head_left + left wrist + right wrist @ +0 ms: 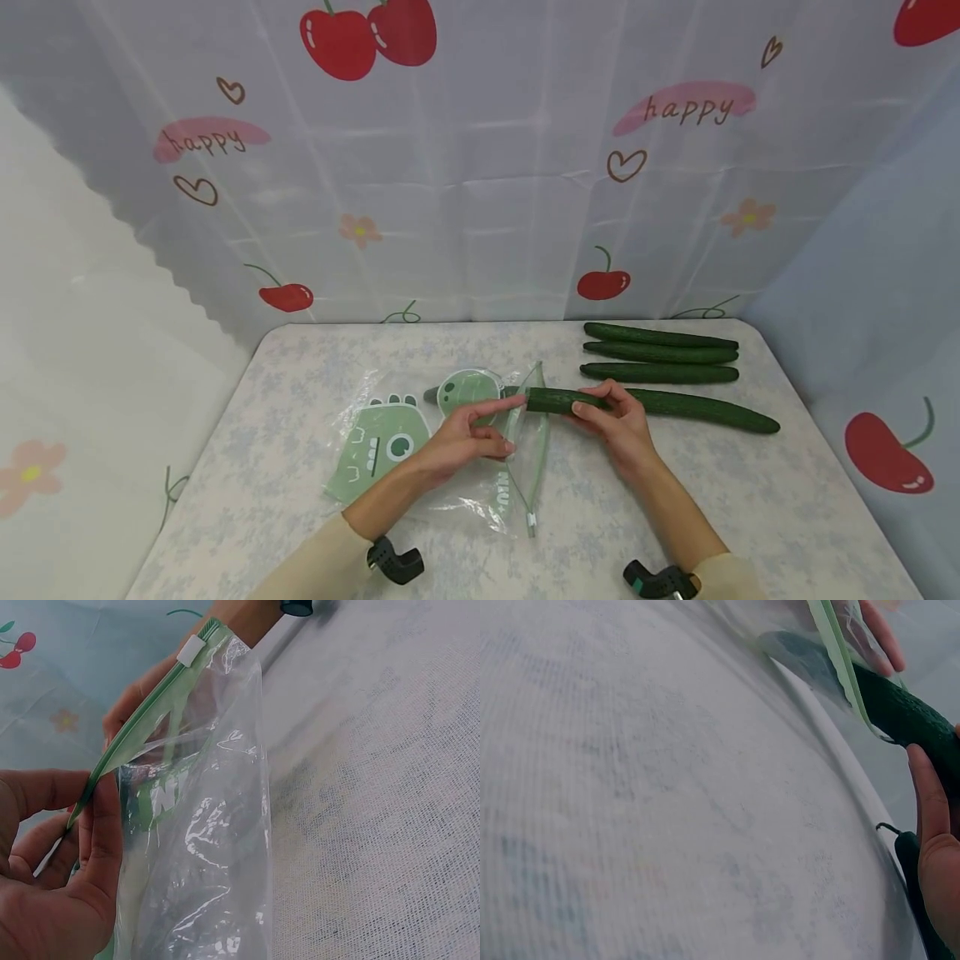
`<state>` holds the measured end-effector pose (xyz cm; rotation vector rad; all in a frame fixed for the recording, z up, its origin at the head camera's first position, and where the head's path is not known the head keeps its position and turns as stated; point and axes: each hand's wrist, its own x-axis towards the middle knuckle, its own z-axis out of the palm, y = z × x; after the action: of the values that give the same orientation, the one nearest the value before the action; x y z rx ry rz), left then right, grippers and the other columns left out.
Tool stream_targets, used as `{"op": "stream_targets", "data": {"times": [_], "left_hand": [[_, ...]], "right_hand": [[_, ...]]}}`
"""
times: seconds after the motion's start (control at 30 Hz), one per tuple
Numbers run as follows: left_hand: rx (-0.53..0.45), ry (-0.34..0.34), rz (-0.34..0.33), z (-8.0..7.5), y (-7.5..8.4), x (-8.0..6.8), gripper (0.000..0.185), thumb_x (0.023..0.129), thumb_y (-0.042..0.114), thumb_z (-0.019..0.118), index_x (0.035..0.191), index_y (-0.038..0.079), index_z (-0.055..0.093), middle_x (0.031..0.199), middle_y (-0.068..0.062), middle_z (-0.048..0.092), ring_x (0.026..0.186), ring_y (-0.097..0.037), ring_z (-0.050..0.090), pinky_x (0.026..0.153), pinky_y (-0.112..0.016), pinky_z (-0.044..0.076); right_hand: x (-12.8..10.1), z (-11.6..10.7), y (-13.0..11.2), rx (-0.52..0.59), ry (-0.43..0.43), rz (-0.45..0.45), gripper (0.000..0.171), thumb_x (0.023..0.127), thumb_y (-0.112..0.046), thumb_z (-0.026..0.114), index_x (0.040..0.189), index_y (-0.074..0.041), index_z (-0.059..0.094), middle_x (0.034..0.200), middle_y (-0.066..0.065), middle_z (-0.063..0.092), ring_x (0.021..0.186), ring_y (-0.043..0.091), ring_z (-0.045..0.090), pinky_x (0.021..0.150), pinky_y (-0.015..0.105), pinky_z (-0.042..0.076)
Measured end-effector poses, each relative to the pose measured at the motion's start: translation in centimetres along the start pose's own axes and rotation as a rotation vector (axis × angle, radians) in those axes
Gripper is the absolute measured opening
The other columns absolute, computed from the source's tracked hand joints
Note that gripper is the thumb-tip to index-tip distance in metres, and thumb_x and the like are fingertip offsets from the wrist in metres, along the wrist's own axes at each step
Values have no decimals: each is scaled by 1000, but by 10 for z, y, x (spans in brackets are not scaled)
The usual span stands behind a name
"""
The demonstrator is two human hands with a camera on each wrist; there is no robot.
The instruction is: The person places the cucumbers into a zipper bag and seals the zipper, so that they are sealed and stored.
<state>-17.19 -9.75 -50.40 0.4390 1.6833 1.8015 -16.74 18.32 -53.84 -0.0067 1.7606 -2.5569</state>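
The left hand pinches the green zip rim of the clear bag, thumb and fingers closed on the strip, one finger stretched along it to prop the mouth open. The right hand wraps its fingers around a long dark cucumber, gripping it near its middle, and the tip sits already inside the bag's mouth, showing dimly through the plastic. All this happens around the middle of the surface, the bag lying flat toward the left side with its opening facing right.

That cucumber looks stiff and fairly solid, with a bumpy skin that should give decent purchase; a grip close behind the bag's rim seems best for steering it in straight. The bag is the fiddly one: thin, floppy and slick, likely to collapse unless the firmer zip strip is held, so the rim is the place to take it.

Three more cucumbers lie side by side near the far right corner, well apart from both hands. A cherry-printed curtain hangs behind the far edge.
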Motion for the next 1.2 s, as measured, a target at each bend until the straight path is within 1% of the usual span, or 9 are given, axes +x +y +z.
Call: {"op": "stream_targets", "data": {"times": [0.33,0.47,0.63,0.8,0.93,1.0,1.07,1.13,1.2], "left_hand": [[-10,4,5,3,2,1,68,87,2,71,146,27,49,74,2,73,80,-9,68,82,-31,60],[-7,-3,15,4,2,4,68,87,2,70,147,26,48,75,2,73,80,-9,69,82,-31,60],[-8,-21,27,7,2,6,67,88,3,70,147,24,48,75,1,73,80,-9,69,82,-31,60],[-22,-36,36,11,3,8,67,87,4,72,147,24,48,90,-5,75,82,-10,69,82,-32,60],[-26,-42,28,14,2,9,67,87,5,72,146,25,49,90,-5,75,83,-10,69,83,-32,60],[-22,-41,17,14,1,9,67,87,5,72,147,25,48,85,-2,74,83,-10,69,85,-32,60],[-16,-33,3,13,-1,8,67,88,5,71,147,25,48,81,-2,74,83,-10,69,86,-33,60],[-11,-23,-3,10,-3,6,68,88,3,71,147,25,47,81,-2,74,83,-11,69,86,-33,60],[0,-13,-3,7,-5,5,68,87,2,70,147,24,47,81,-3,74,83,-11,69,86,-33,60]], "right_hand": [[3,14,5,-8,19,13,24,82,2,76,96,-11,61,111,3,62,100,20,70,87,41,60],[3,19,7,0,40,32,24,81,0,77,97,-11,62,111,3,61,99,19,70,87,40,60],[2,27,8,14,38,39,24,81,-1,78,98,-9,62,112,6,60,97,22,72,86,39,60],[2,33,11,9,27,48,25,84,-4,76,103,-6,60,116,6,58,96,23,74,88,38,59],[3,33,16,-23,49,92,37,84,-9,77,115,-1,58,120,6,56,99,21,72,90,36,58],[3,32,17,-39,54,134,43,86,-8,75,123,2,55,121,7,56,100,20,72,92,34,58],[3,30,17,-53,53,178,43,91,-4,69,130,4,52,122,10,57,102,19,71,93,34,58],[3,29,16,-69,37,218,39,96,1,56,135,5,49,125,12,56,106,19,70,94,34,57],[3,28,14,-102,15,238,41,96,6,44,137,3,49,129,13,55,110,18,68,95,35,57]]}}
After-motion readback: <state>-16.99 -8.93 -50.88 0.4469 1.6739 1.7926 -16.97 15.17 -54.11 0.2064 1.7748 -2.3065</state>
